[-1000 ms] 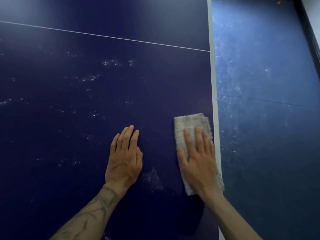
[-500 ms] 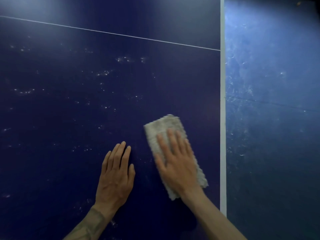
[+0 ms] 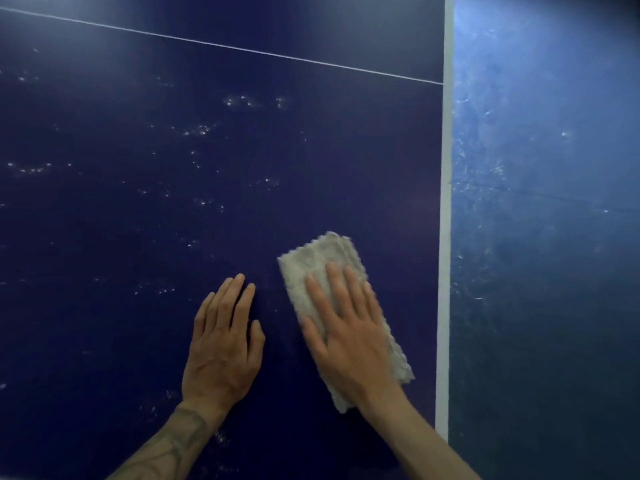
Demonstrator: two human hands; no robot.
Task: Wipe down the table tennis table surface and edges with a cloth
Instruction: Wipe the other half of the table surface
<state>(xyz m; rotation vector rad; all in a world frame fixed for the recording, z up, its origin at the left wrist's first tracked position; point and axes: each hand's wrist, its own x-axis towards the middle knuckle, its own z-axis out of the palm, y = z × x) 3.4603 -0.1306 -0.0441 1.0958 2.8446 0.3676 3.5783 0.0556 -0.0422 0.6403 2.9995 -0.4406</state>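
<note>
Near the right-hand border of the dark blue table tennis table [image 3: 138,237], the folded grey cloth [image 3: 318,258] lies flat on the playing surface, just inside the white border line [image 3: 444,237] but apart from it. The right hand [image 3: 349,341] presses on the cloth with straight, spread fingers, clasping nothing. The left hand [image 3: 221,344] rests palm-down just beside it, fingers straight and released, apparently as a brace. To do this stroke well, the palm should bear evenly on the whole pad so that no corner lifts. Passes should overlap and run out over the border line to take in the edge. Pale specks [image 3: 197,130] scatter ahead and to the left, up toward the thin white line [image 3: 242,50], so much appears unwiped. The bracing hand sits in the cloth's leftward path and would need shifting. Beyond the edge lies a scuffed blue floor [image 3: 540,237].
</note>
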